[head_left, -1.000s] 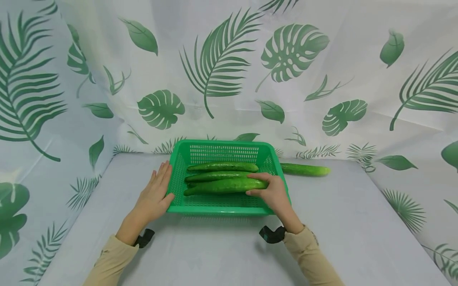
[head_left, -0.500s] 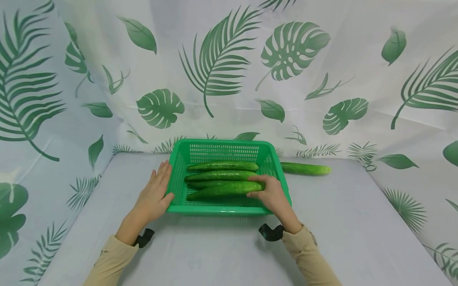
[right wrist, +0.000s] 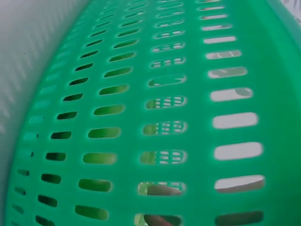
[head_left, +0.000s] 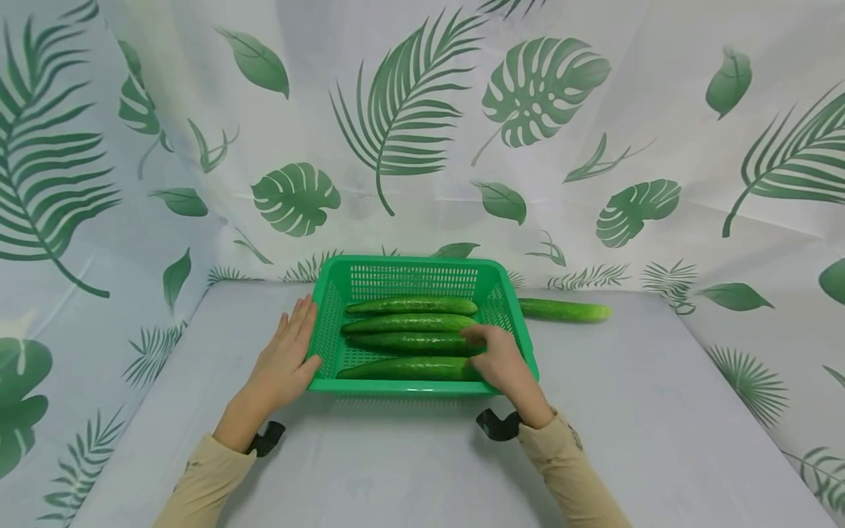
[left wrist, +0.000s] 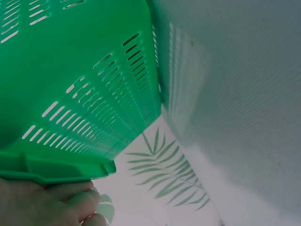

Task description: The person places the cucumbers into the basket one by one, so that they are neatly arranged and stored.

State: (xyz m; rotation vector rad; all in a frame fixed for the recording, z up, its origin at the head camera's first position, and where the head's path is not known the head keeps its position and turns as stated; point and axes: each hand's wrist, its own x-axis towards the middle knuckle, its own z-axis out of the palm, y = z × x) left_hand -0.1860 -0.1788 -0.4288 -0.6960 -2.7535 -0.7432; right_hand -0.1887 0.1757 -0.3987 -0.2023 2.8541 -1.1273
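Several green cucumbers lie roughly parallel in a green plastic basket [head_left: 422, 387]. The nearest cucumber [head_left: 409, 369] rests along the basket's front wall, its right end partly hidden by my right hand [head_left: 505, 359]. That hand reaches over the front right rim, fingers bent and thumb apart from the forefinger, over the right ends of the nearest cucumber and the dark cucumber [head_left: 409, 342] behind it. It does not appear to grip either one. My left hand [head_left: 284, 363] lies with straight fingers against the basket's left rim; the left wrist view shows its fingers [left wrist: 70, 200] beside the rim.
One more cucumber [head_left: 568, 310] lies on the white table [head_left: 634, 411] behind and right of the basket, its left end hidden by the basket. A white curtain [head_left: 422, 110] with a green leaf print hangs behind the table. The right wrist view shows the slotted basket wall [right wrist: 193, 117].
The front cucumber has come down toward me onto the basket floor, uncovering the dark one behind it. My right hand's hold on it has loosened. My left hand has stayed put.
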